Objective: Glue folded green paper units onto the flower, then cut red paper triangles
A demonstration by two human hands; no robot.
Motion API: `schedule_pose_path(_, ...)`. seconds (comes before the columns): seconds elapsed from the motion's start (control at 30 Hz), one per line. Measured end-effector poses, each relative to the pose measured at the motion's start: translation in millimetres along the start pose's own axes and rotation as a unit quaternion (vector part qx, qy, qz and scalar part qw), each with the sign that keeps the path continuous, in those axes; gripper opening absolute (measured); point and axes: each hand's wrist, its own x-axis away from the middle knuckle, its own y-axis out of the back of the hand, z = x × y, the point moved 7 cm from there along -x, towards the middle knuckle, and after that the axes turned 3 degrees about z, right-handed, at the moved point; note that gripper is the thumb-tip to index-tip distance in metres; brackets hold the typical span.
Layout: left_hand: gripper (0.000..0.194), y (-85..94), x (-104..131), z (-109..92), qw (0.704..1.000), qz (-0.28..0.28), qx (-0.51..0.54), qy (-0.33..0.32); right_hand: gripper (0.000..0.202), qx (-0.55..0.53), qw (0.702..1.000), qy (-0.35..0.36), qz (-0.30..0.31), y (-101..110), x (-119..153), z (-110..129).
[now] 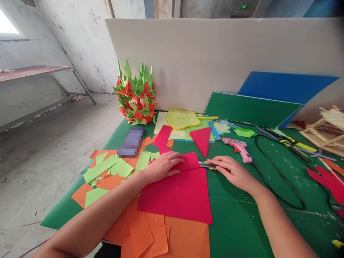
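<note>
My left hand (163,165) lies flat on red paper (177,197), fingers stretched out over its folded upper part. In my right hand (233,170) is a utility knife (207,165), gripped between thumb and fingers. Its blade points left and meets the right side of the paper at the fold line. Most of the knife's handle is hidden by my fingers. Just beyond the blade lies a red paper triangle (202,139), and a red strip (162,135) sits past my left hand. Orange sheets (188,236) are under the red paper's near edge.
Green and orange paper pieces (107,172) are scattered at left, by a blurred-out rectangular object (131,142). A folded-paper flower piece (137,96) stands behind. A pink glue gun (239,148) with a black cable is at right. A yellow leaf-shaped item (182,119) lies at the back.
</note>
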Motion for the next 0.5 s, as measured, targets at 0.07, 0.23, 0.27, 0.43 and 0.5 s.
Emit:
schedule_pose_path(0.07,0.037,0.9,-0.2,-0.2,1.000,-0.001,0.002,0.001,0.034,-0.004,1.000,-0.007,0.001,0.3,0.2,-0.5)
schedule_pose_path(0.23,0.036,5.4,-0.1,-2.7,1.000,-0.022,-0.013,-0.005,0.034,0.026,0.999,-0.026,0.012,5.8,2.1,2.4)
schedule_pose_path(0.27,0.036,5.7,0.1,-2.9,1.000,-0.026,-0.013,-0.005,0.033,0.034,0.999,-0.031,0.016,7.0,2.8,2.6)
schedule_pose_path(0.43,0.031,4.6,1.8,-4.0,1.000,-0.026,-0.013,-0.008,0.033,0.043,0.998,-0.052,0.016,11.4,7.1,-3.7)
schedule_pose_path(0.5,0.028,5.8,2.3,-5.4,0.999,-0.033,-0.019,-0.012,0.035,0.036,0.998,-0.056,0.002,13.2,8.4,-7.9)
